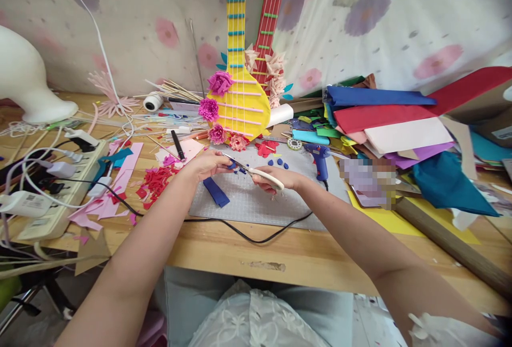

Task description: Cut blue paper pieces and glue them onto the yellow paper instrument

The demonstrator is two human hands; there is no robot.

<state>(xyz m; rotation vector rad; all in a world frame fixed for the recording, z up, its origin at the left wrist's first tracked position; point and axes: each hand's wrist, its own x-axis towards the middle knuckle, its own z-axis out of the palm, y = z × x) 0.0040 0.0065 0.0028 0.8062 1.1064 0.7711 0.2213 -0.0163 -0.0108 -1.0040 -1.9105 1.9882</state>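
Note:
My right hand (282, 177) grips a pair of scissors (269, 178) by their white handles, with the blades pointing left. My left hand (212, 165) is closed in a pinch at the blade tips, on a small blue paper piece (231, 165) that the fingers partly hide. Tiny blue scraps lie beneath the blades. A folded dark blue strip (216, 192) rests on the grey cutting mat (256, 205), below my left hand. Several small blue cut pieces (280, 162) lie on the mat beyond my right hand.
Behind the mat stands a yellow paper lute (244, 99) with flowers. A blue glue gun (319, 159) sits at the right, its black cable (256, 240) crossing in front. Red scraps (158, 182) and a power strip (68, 192) are left; stacked coloured sheets (400, 117) lie right.

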